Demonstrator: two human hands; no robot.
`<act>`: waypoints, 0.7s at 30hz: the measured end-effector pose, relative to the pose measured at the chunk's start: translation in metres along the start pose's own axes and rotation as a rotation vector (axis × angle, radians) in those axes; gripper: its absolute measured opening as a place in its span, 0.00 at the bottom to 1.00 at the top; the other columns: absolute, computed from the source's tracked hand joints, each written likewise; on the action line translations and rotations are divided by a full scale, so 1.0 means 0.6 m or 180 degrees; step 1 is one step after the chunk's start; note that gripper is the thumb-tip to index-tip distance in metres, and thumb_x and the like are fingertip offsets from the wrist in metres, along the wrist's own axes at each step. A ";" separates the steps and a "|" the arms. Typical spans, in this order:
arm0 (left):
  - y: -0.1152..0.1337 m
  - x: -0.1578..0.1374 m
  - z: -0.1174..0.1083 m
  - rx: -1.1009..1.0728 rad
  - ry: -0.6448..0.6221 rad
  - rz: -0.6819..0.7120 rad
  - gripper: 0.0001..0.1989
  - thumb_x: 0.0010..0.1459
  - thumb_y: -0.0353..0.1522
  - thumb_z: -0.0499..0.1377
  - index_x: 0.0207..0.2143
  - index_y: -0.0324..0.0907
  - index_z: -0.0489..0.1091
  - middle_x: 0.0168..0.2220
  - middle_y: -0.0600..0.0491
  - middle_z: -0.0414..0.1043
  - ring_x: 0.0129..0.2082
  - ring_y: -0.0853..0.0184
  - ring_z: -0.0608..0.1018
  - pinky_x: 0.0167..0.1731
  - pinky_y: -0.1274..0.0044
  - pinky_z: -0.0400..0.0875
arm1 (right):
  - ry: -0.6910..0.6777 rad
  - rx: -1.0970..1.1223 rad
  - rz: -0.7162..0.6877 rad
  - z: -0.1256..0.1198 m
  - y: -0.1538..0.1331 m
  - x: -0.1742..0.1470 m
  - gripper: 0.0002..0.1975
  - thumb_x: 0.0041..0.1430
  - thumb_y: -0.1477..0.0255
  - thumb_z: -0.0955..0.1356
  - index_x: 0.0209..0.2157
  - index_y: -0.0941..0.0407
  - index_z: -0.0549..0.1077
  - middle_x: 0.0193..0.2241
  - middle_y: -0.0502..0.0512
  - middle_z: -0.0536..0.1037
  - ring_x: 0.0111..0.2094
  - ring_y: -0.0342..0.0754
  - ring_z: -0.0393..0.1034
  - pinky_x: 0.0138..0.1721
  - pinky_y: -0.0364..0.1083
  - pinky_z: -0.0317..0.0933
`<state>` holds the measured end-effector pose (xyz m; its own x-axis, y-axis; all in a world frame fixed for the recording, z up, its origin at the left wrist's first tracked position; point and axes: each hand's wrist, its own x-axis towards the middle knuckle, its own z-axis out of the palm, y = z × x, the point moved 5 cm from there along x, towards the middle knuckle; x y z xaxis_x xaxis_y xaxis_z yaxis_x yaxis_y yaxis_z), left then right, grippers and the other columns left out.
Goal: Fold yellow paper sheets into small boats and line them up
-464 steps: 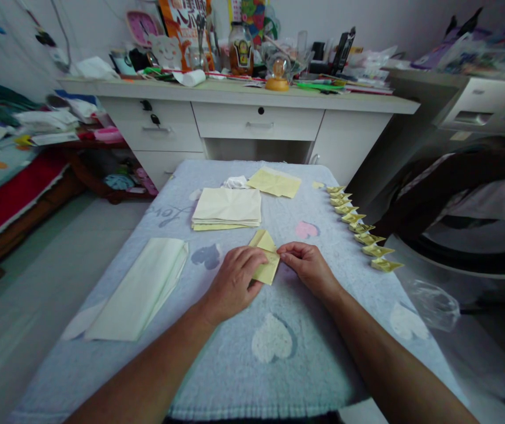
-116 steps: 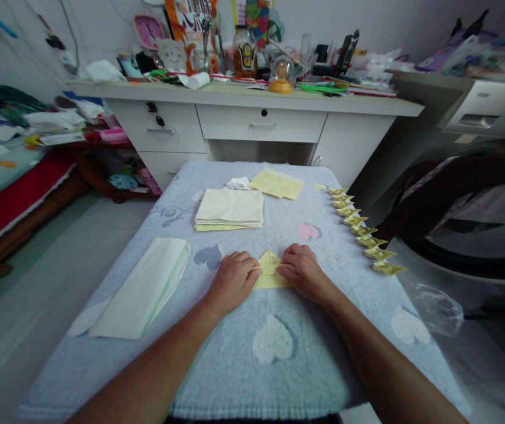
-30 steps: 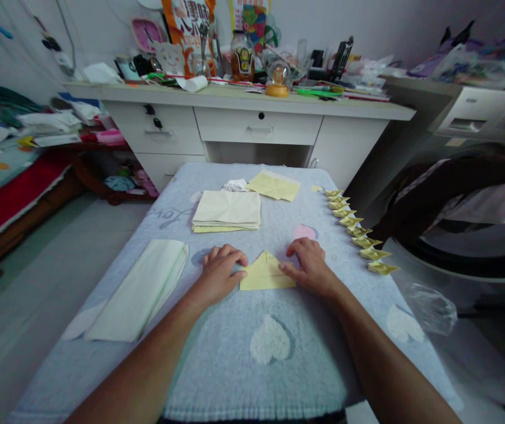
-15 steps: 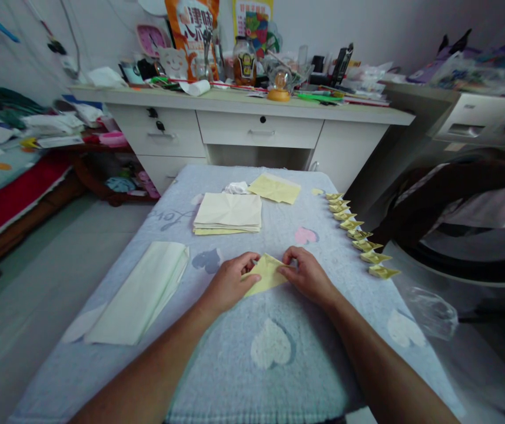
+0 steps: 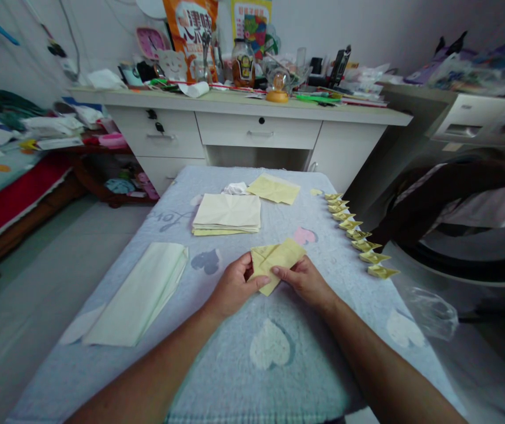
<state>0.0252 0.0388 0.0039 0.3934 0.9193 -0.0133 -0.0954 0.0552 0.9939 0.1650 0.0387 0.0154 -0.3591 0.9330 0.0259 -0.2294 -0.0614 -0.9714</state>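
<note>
Between my two hands is a yellow sheet of folded paper, with crease lines and a pointed lower corner. My left hand pinches its left side, thumb on top. My right hand grips the right side, its thumb pressed near the middle; the fingers beneath are hidden. Beyond the hands lies a stack of creased cream paper. Along the right edge of the cloth runs a row of several small folded yellow paper boats.
A long folded pale sheet lies to the left on the heart-patterned cloth. Farther back are a crumpled white tissue and more yellow paper. A cluttered white desk stands behind, a washing machine to the right.
The yellow paper has turned and its folded shape looks different, now with a flap pointing up to the right. My right thumb has moved inward over it.
</note>
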 end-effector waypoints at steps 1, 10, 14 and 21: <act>-0.001 -0.001 0.001 0.0171 -0.0008 0.0020 0.23 0.50 0.29 0.63 0.51 0.41 0.67 0.47 0.48 0.75 0.44 0.62 0.77 0.46 0.71 0.71 | 0.0031 0.0074 0.0026 0.000 0.001 0.000 0.16 0.52 0.64 0.72 0.42 0.55 0.76 0.40 0.54 0.80 0.40 0.50 0.74 0.48 0.52 0.65; 0.000 -0.001 0.008 0.0517 -0.0138 -0.0006 0.25 0.49 0.26 0.62 0.52 0.41 0.66 0.46 0.49 0.75 0.45 0.61 0.76 0.49 0.68 0.69 | 0.0314 0.0456 0.0117 -0.005 0.010 0.000 0.16 0.49 0.64 0.74 0.39 0.56 0.77 0.36 0.55 0.81 0.36 0.51 0.76 0.42 0.51 0.68; -0.001 -0.003 0.009 0.0778 -0.0206 0.0044 0.23 0.50 0.25 0.60 0.50 0.42 0.65 0.39 0.52 0.75 0.37 0.67 0.76 0.40 0.75 0.70 | 0.0556 0.0475 0.0012 -0.016 0.006 0.003 0.17 0.48 0.63 0.74 0.40 0.55 0.76 0.37 0.55 0.80 0.37 0.51 0.75 0.41 0.51 0.68; 0.010 -0.012 -0.002 0.1456 0.0114 0.0224 0.16 0.52 0.29 0.60 0.44 0.43 0.64 0.27 0.60 0.67 0.25 0.74 0.69 0.29 0.81 0.64 | 0.1315 -0.1642 -0.0737 -0.058 -0.038 -0.006 0.08 0.54 0.67 0.67 0.36 0.54 0.70 0.31 0.52 0.75 0.33 0.48 0.69 0.37 0.48 0.63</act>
<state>0.0206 0.0332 0.0097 0.3680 0.9279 0.0602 0.2955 -0.1781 0.9386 0.2027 0.0490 0.0291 0.0439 0.9664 0.2533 0.2369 0.2362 -0.9424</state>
